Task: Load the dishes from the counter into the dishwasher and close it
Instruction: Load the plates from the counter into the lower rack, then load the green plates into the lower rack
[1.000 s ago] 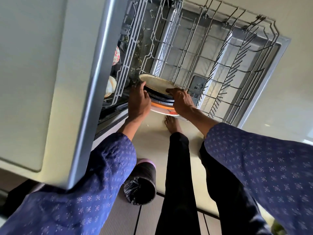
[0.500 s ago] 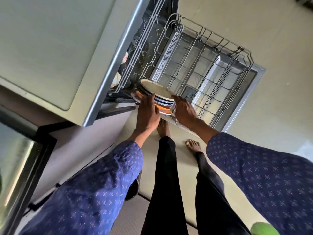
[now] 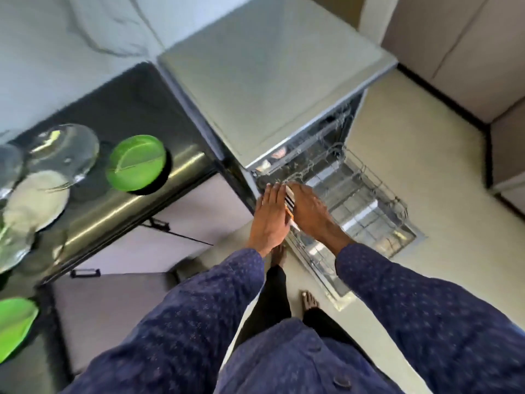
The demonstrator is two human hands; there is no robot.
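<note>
Stack of round plates [image 3: 289,201], striped dark and white with an orange edge, stood on edge over the near left corner of the pulled-out grey wire dishwasher rack [image 3: 366,200]. Left hand [image 3: 270,216] flat against the stack's left face, fingers straight. Right hand [image 3: 308,209] flat against its right face, fingers straight, pressing the plates between both palms. Open silver dishwasher [image 3: 270,89] just behind, door lowered beneath the rack. On the dark steel counter [image 3: 119,211] at far left: round green plastic plate [image 3: 135,162], clear glass lid [image 3: 64,150], pale round plate [image 3: 34,200], well apart from the hands. Blue patterned sleeves [image 3: 181,317] in the foreground.
</note>
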